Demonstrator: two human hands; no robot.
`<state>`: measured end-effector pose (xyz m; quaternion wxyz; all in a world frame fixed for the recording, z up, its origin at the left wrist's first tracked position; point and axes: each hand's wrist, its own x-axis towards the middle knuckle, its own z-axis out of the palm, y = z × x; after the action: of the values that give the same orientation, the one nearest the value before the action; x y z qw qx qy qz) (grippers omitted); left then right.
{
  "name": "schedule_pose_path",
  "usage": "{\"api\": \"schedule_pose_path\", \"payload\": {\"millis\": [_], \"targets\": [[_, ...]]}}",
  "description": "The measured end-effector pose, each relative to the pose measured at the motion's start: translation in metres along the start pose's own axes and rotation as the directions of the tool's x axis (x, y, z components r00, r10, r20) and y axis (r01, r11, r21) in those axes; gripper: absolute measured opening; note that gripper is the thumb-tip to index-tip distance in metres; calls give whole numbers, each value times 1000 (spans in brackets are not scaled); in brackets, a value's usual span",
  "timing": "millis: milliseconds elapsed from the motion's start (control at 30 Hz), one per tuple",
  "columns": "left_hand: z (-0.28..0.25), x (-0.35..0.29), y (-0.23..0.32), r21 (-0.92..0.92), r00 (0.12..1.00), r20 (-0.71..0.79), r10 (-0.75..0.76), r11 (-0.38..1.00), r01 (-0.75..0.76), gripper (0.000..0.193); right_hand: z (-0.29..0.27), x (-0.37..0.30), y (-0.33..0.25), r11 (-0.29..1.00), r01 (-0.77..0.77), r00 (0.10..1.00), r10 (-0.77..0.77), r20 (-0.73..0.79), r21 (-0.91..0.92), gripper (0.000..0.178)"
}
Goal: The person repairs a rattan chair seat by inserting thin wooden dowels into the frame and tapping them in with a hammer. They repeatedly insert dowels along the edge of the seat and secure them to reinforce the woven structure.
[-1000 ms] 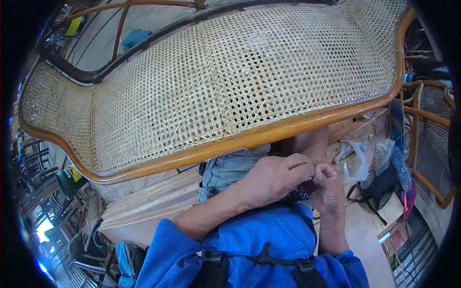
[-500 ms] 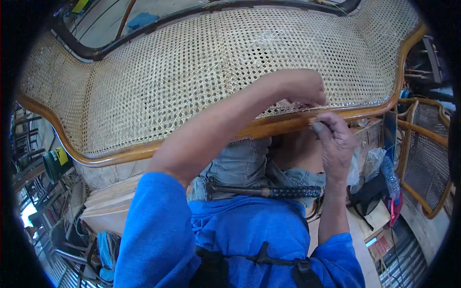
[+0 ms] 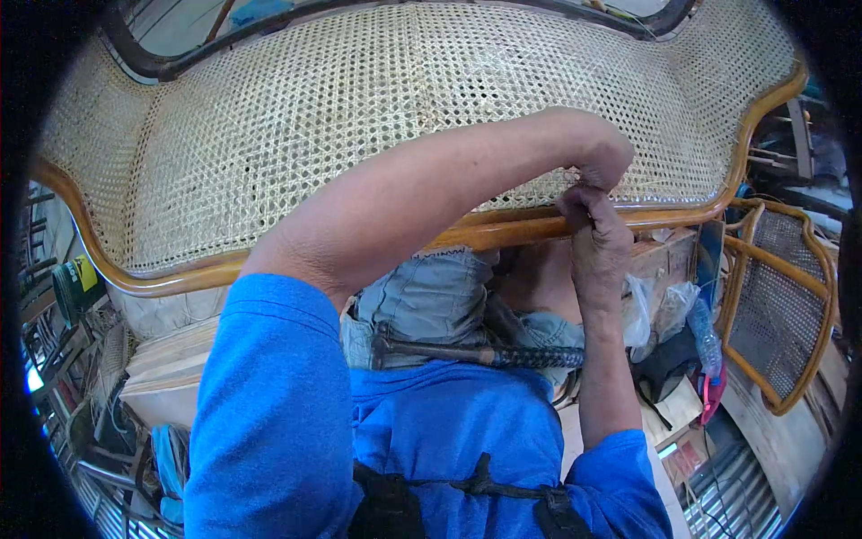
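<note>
A long woven cane panel (image 3: 296, 135) in a curved, varnished wooden frame lies across my lap. My left arm reaches over it to the right. My left hand (image 3: 603, 163) bends down at the wrist, its fingers curled in close above the near wooden rail (image 3: 503, 232) and mostly hidden from view. My right hand (image 3: 600, 235) comes up from below at the same spot, fingers bent in a pinch at the rail's edge and touching or nearly touching the left. Whatever they grip is too small or hidden to make out.
A hammer (image 3: 440, 353) lies across my lap. On the right are a small cane-backed chair (image 3: 779, 287), clear plastic bags (image 3: 675, 310) and a plastic bottle (image 3: 705, 337). Stacked boards (image 3: 175, 368) stand to the left, with a dark green roll (image 3: 79, 289) behind them.
My right hand has moved up and left to meet the left hand at the rail; a gap separated them before. The whole view has shifted slightly.
</note>
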<state>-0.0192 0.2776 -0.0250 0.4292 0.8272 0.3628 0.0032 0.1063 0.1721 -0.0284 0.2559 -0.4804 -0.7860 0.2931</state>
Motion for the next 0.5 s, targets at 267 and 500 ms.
{"api": "schedule_pose_path", "payload": {"millis": [267,500], "targets": [[-5,2,1,-29,984,132,-117,992,121,29,3,2,4,1000,-3,1000,3,19,-14,11],[-2,10,-6,-46,981,139,-132,989,140,25,2,4,1,993,22,999,-17,43,-112,13]]}}
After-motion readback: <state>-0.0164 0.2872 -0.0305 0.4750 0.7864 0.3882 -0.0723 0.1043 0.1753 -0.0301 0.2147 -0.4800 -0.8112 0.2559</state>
